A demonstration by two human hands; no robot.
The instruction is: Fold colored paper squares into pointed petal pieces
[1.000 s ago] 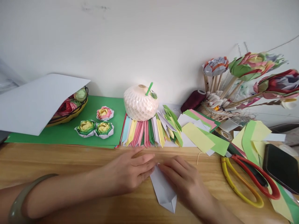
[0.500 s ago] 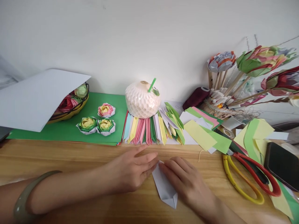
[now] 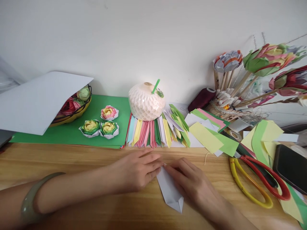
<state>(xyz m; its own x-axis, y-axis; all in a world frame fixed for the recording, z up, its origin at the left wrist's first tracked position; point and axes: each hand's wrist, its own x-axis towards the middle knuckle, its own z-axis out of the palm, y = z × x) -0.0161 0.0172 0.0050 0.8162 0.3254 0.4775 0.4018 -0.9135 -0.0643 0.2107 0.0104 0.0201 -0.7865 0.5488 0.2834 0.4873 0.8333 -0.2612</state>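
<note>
A folded white paper [image 3: 169, 187] lies at a slant on the wooden table, creased near its lower end and narrowing to a point at the top. From the left, my left hand [image 3: 141, 171] reaches in with fingers stretched out, the fingertips touching the paper's upper left edge. My right hand [image 3: 194, 182] has its fingers bent together at the upper right edge, gripping the paper near its tip. Part of the paper is covered by the right fingers. A greenish bangle [image 3: 35, 195] circles my left forearm.
Behind my hands stand a white coconut-shaped object [image 3: 146, 102] and folded coloured paper strips [image 3: 150, 134]. Three paper flowers [image 3: 109, 128] lie on green sheets [image 3: 64, 140], beside a basket [image 3: 83, 108]. To the right are scissors [image 3: 263, 179], a phone [image 3: 291, 167] and paper pieces [image 3: 206, 137].
My right hand's fingers have shifted slightly at the paper's tip and bent more. My left hand stays almost in place, and the paper has barely moved.
</note>
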